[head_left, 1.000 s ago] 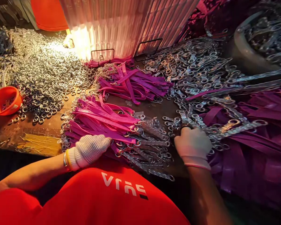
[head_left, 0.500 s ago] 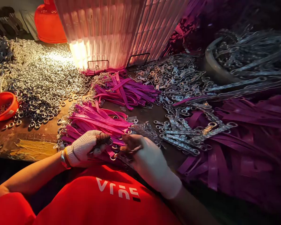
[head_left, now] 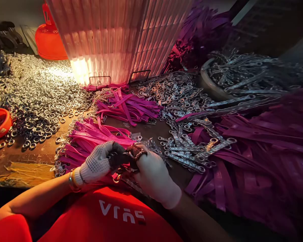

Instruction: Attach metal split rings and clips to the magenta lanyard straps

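Observation:
My left hand [head_left: 101,161], in a dotted white glove with dark fingertips, is closed in a pinch at the lower middle. My right hand [head_left: 154,173], in a white glove, meets it fingertip to fingertip, also closed. Small metal parts show between the dark fingertips, too small to make out. A metal ring [head_left: 116,178] hangs at the end of a pink strap just below the fingers. Right behind my hands lies a bundle of pink straps [head_left: 91,136] with metal rings at the ends. A second bundle of straps [head_left: 131,106] lies farther back.
Loose metal rings [head_left: 40,101] are heaped at the left beside a red bowl [head_left: 5,124]. Metal chains [head_left: 184,148] lie right of centre, with a full basin [head_left: 209,80] behind. Purple straps [head_left: 255,161] cover the right. A corrugated panel [head_left: 111,40] and red lamp [head_left: 50,42] stand behind.
My hands have come closer together, and their fingertips now meet. The view has shifted, so the table items appear lower and farther left.

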`<state>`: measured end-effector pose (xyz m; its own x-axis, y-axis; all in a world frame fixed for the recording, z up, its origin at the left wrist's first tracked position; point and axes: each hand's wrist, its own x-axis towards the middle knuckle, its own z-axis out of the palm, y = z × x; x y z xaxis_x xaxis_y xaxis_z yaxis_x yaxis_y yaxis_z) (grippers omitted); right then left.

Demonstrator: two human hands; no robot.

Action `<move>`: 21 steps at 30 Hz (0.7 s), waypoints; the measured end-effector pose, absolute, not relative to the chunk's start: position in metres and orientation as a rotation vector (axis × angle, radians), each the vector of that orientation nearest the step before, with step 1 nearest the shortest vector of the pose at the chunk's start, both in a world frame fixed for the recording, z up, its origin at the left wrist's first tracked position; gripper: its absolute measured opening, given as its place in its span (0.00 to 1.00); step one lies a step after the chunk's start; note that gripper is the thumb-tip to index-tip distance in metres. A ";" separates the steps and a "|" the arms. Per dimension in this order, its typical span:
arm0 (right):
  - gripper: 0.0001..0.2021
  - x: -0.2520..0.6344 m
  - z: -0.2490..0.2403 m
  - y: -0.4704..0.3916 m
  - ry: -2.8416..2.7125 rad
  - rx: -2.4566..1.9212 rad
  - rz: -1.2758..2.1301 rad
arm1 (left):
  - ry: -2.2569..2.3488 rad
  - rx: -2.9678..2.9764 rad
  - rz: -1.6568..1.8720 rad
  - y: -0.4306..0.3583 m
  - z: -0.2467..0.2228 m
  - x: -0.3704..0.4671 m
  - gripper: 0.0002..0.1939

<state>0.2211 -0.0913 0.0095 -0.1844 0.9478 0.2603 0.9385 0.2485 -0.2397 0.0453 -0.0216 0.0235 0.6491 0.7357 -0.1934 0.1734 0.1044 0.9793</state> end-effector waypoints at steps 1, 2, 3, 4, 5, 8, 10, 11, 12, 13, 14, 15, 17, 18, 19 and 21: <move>0.19 0.221 0.012 -0.090 -2.162 -1.741 0.067 | 0.818 1.565 0.497 -0.018 0.024 0.045 0.08; 0.20 0.220 0.014 -0.088 -2.154 -1.756 0.086 | 0.806 1.696 0.494 -0.013 0.025 0.045 0.07; 0.21 0.221 0.017 -0.085 -2.156 -1.772 0.101 | 0.777 1.806 0.482 -0.008 0.027 0.046 0.06; 0.20 0.222 0.021 -0.082 -2.171 -1.776 0.116 | 0.742 1.881 0.465 -0.002 0.030 0.048 0.05; 0.18 0.224 0.024 -0.079 -2.192 -1.775 0.130 | 0.713 1.904 0.447 0.004 0.034 0.051 0.05; 0.09 0.235 0.037 -0.065 -2.225 -1.815 0.176 | 0.690 1.674 0.342 0.021 0.044 0.064 0.05; 0.04 0.245 0.045 -0.057 -2.194 -1.875 0.275 | 0.699 1.444 0.270 0.028 0.044 0.074 0.05; 0.05 0.250 0.049 -0.054 -2.182 -1.879 0.368 | 0.703 1.365 0.243 0.030 0.043 0.078 0.05; 0.06 0.255 0.051 -0.051 -2.181 -1.856 0.485 | 0.703 1.321 0.219 0.032 0.040 0.083 0.05; 0.08 0.260 0.052 -0.050 -2.190 -1.815 0.607 | 0.703 1.305 0.196 0.033 0.038 0.087 0.05; 0.09 0.265 0.051 -0.048 -2.201 -1.774 0.705 | 0.707 1.308 0.172 0.034 0.036 0.091 0.05; 0.09 0.269 0.049 -0.047 -2.209 -1.761 0.747 | 0.717 1.317 0.151 0.036 0.034 0.096 0.04; 0.05 0.277 0.039 -0.045 -2.159 -1.831 0.681 | 0.753 1.345 0.113 0.044 0.035 0.108 0.03; 0.04 0.281 0.031 -0.042 -2.084 -1.875 0.619 | 0.771 1.381 0.088 0.052 0.038 0.117 0.03; 0.03 0.285 0.023 -0.039 -1.970 -1.904 0.561 | 0.782 1.465 0.060 0.064 0.041 0.127 0.05; 0.05 0.293 0.006 -0.032 -1.670 -1.889 0.490 | 0.782 1.857 -0.037 0.096 0.050 0.154 0.10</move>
<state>0.2935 -0.0318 0.0058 0.1554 0.9833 0.0945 0.7766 -0.0625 -0.6269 0.1542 0.0963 0.0503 0.7841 0.4949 -0.3746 0.5281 -0.2148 0.8216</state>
